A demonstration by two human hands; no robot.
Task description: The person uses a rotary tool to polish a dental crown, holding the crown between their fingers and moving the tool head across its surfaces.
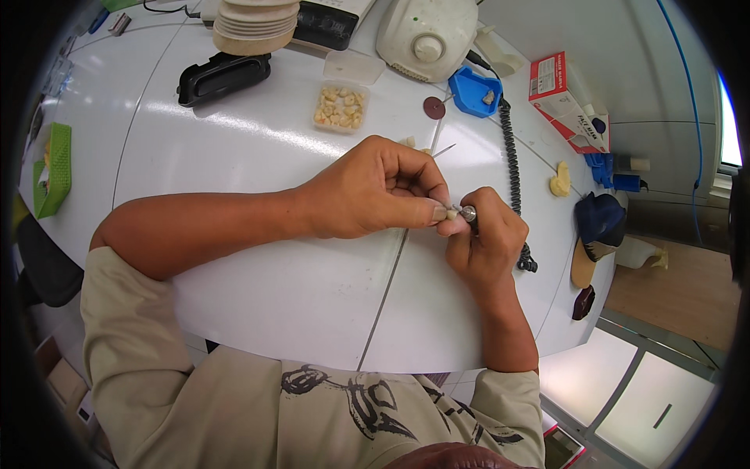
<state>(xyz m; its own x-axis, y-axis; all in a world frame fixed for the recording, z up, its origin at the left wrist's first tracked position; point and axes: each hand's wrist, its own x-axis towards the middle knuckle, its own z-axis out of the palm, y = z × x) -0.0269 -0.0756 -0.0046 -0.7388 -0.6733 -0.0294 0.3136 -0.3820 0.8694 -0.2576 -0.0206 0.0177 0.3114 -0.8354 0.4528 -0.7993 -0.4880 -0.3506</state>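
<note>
Over the white table, my left hand [373, 190] pinches a small cream tooth-like piece [451, 214] between thumb and fingertips. My right hand [489, 234] is wrapped round a rotary handpiece [469, 213], whose rounded silver end shows beside the piece; the rest of it is hidden by my fingers. The two hands meet at the fingertips. Just beyond my left knuckles lie a few small pale pieces [409, 142] and a thin pointed metal bit [444, 149]. Farther off stands an open clear box [316, 119] of several cream tooth-like pieces.
At the back are a cream control unit [427, 47] with a dial, a blue tray [459, 81], a dark red disc [434, 108] and a black tray [223, 79]. A black coiled cord [512, 156] runs down past my right hand. A cap [600, 223] lies at right.
</note>
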